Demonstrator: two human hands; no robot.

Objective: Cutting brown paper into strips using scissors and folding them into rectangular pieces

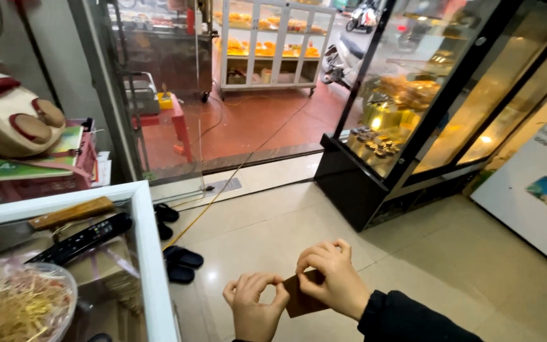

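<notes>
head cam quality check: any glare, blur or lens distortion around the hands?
Head view: wide-angle bend, the door frames and white counter edge lean outward. Warm glare and reflections cover the glass display case; small highlights sit on the glossy floor tiles. The left hand, right hand and the brown card they both pinch are evenly lit, slightly soft, with no hard shadow.

Head-worn view, downward, near hands
</notes>
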